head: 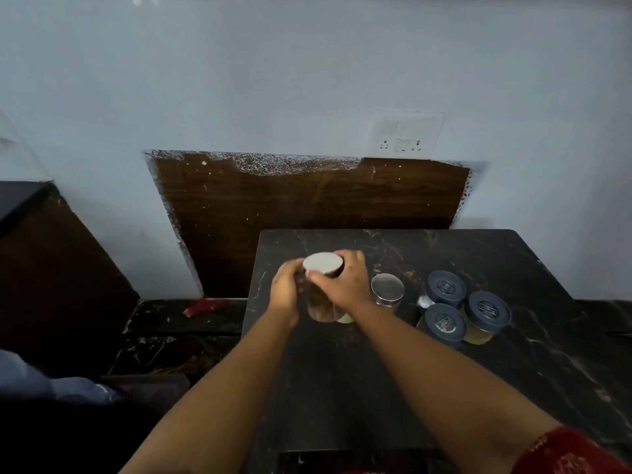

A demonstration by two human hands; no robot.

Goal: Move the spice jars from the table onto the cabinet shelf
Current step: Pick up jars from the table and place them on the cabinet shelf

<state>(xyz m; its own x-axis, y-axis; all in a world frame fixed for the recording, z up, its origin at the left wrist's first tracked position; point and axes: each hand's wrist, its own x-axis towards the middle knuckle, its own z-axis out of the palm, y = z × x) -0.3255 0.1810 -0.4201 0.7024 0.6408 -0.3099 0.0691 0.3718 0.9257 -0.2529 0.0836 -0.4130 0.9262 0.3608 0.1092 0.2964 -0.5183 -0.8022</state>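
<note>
A tall glass jar with a silver lid (pixel 323 262) stands at the left part of the dark marble table (pixel 359 388). My left hand (pixel 285 290) grips its left side and my right hand (pixel 343 280) wraps its right side just under the lid. To its right stands a smaller glass jar with a silver lid (pixel 387 288). Further right, three jars with dark blue lids (pixel 446 288) (pixel 444 325) (pixel 489 309) are clustered together. A pale jar bottom (pixel 345 318) shows partly behind my right wrist.
A brown wooden panel (pixel 307 203) leans on the grey wall behind the table. A wall socket (pixel 403 138) sits above it. A dark cabinet (pixel 51 268) stands at the left. A red scrap (pixel 203 307) lies on the dark floor.
</note>
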